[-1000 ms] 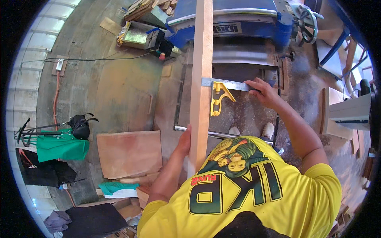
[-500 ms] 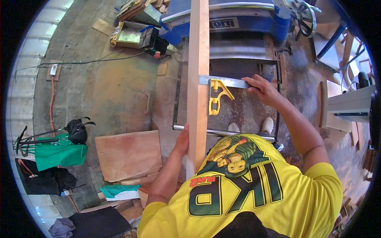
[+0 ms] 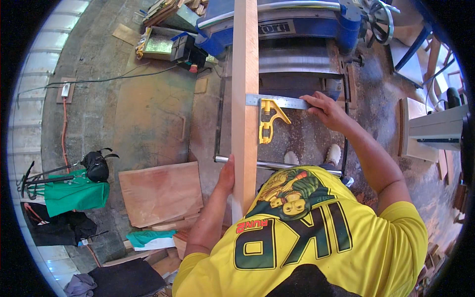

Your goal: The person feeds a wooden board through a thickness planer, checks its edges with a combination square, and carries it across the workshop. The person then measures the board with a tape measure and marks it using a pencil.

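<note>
A long, square-edged wooden beam (image 3: 245,59) runs from the blue machine at the top down toward my body. My left hand (image 3: 226,177) is closed against the beam's left side, low down, its fingers partly hidden by the wood. On the beam's right side sits a combination square (image 3: 267,118) with a yellow head and a steel blade. The head lies along the beam's edge and the blade's end crosses the beam's right-hand face. My right hand (image 3: 324,110) pinches the far right end of the blade between thumb and fingers.
The blue machine (image 3: 302,29) has a metal roller and a handwheel (image 3: 380,22) at right. A chrome bar (image 3: 277,165) crosses before my body. On the left floor lie a brown board (image 3: 161,193), a green cloth (image 3: 76,193) and a dark cable (image 3: 114,78). A white-grey cabinet (image 3: 440,128) stands right.
The whole view has shifted very slightly. Both hands, the beam and the combination square keep nearly the same places relative to one another.
</note>
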`<action>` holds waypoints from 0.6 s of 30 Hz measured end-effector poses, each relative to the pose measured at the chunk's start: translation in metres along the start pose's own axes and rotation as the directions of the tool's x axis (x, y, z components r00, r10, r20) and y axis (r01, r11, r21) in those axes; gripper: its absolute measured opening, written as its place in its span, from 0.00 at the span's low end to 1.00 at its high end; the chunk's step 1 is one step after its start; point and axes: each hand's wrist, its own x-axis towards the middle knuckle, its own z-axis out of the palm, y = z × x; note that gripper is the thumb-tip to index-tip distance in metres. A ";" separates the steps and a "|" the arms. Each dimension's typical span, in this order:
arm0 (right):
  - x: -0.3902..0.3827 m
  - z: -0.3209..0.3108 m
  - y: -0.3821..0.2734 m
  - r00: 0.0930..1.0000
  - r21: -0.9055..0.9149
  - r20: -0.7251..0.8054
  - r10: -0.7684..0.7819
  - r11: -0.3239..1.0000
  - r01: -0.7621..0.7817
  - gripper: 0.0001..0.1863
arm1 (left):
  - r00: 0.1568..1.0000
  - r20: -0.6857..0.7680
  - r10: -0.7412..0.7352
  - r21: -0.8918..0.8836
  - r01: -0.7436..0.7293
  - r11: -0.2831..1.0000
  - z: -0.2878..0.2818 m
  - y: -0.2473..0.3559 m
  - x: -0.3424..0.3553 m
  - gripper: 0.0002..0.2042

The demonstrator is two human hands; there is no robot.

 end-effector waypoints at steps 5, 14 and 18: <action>0.000 -0.001 0.002 1.000 0.001 -0.006 -0.015 1.000 0.015 0.21 | 0.999 0.023 0.029 -0.047 -0.028 0.998 -0.012 -0.017 0.011 0.30; 0.004 -0.007 0.000 1.000 -0.011 -0.002 0.014 1.000 -0.014 0.21 | 0.998 0.039 0.047 -0.057 -0.045 0.997 -0.008 -0.007 0.014 0.31; 0.009 -0.010 0.008 1.000 0.003 -0.017 -0.025 1.000 0.025 0.20 | 0.999 -0.032 0.029 -0.014 -0.030 0.999 -0.019 -0.020 0.032 0.32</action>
